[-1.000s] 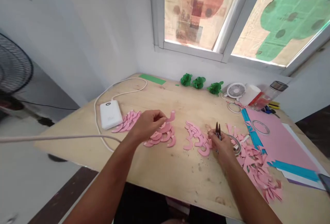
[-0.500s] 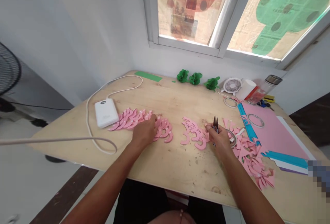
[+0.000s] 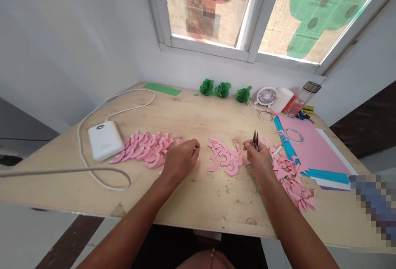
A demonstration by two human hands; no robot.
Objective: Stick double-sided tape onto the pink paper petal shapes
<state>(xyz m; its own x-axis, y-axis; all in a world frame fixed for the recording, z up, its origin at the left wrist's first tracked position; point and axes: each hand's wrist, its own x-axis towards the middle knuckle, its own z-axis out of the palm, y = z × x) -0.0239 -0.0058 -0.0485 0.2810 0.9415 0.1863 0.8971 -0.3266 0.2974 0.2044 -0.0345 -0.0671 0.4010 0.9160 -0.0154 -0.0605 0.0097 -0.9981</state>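
My left hand (image 3: 182, 158) is over the right end of a long row of overlapping pink curved paper pieces (image 3: 145, 149). Its fingers are pressed together, and anything in them is hidden. My right hand (image 3: 260, 158) grips a pair of scissors (image 3: 255, 139), dark blades pointing up and away from me. Between both hands lies a smaller cluster of pink curved paper pieces (image 3: 225, 156). Just right of my right hand, a heap of pink paper scraps (image 3: 292, 182) spreads along the table, with a roll of tape (image 3: 271, 160) partly hidden behind the hand.
A white power bank (image 3: 105, 140) with a looping cable (image 3: 79, 137) sits at left. Several green paper flowers (image 3: 222, 90), a small fan (image 3: 267, 96) and a glass bottle (image 3: 301, 100) line the back. Pink sheets (image 3: 315, 145) lie at right.
My left hand has shifted right along the row of pink pieces, covering its right end. My right hand, still with the scissors, sits slightly farther from the middle cluster. The view has turned right.
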